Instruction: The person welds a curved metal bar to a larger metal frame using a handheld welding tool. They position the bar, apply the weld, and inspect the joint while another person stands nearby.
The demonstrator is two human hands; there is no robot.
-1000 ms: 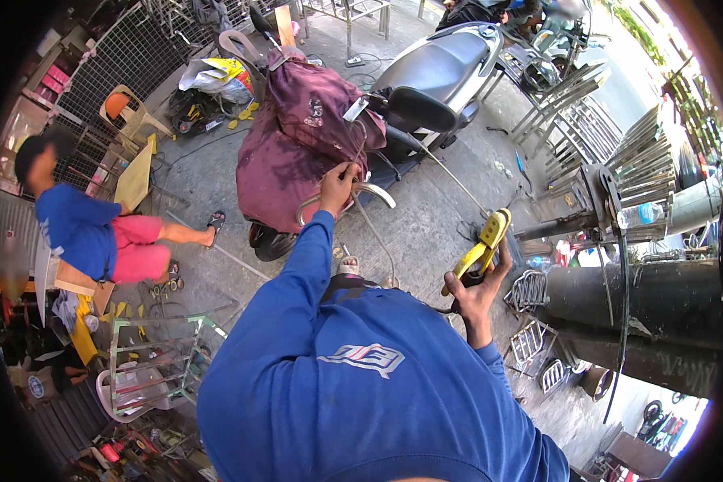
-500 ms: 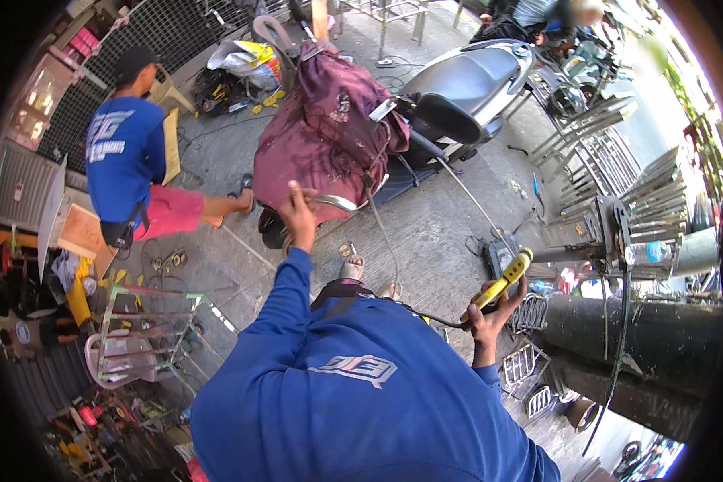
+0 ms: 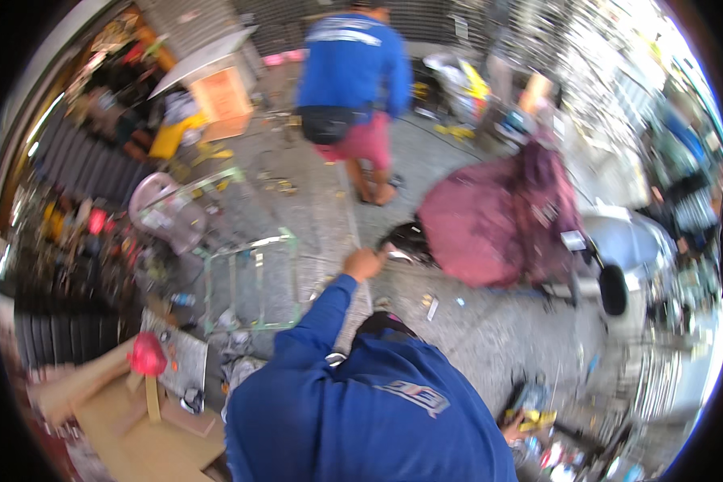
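My left hand (image 3: 362, 264) is raised in front of me, its fingers closed round a curved metal piece (image 3: 397, 255) whose near end is hidden in the fist and blurred. Low on the right, my right hand (image 3: 512, 426) is wrapped round a yellow welding electrode holder (image 3: 537, 419); part of the hand is behind my body. A motor scooter under a maroon cloth cover (image 3: 478, 217) stands ahead, its dark front wheel just past the metal piece. From the left hand to that wheel, any contact is unclear.
A person in a blue shirt (image 3: 353, 64) stands ahead with pink shorts. To the left are a light green metal frame (image 3: 253, 281), a pale plastic chair (image 3: 159, 205), a red rounded object (image 3: 147, 353) and boards (image 3: 104, 426). Stacked metal frames line the right.
My view has swung left, and the scooter now lies further right. The co-worker, seated before, is now standing. My right hand with the holder has dropped lower in the picture.
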